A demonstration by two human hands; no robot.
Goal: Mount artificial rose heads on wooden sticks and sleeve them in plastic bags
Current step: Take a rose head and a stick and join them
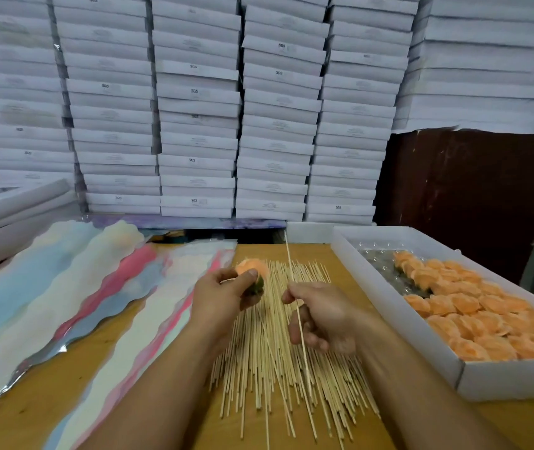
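My left hand (pixel 223 295) grips an orange rose head (pixel 252 267) with a green base, lifted above the heap of wooden sticks (pixel 278 368). My right hand (pixel 319 315) pinches a single wooden stick (pixel 290 264) that slants up and away, apart from the rose head. The loose sticks lie spread over the wooden table (pixel 340 264) under both hands. Several flat plastic bags (pixel 74 297), in pastel blue, pink and cream, overlap on the left of the table.
A white tray (pixel 399 310) at the right holds several orange rose heads (pixel 473 316). Tall stacks of white flat boxes (pixel 197 108) wall off the back. A dark brown panel (pixel 467 203) stands at the back right, and more white boxes (pixel 9 206) lean at the far left.
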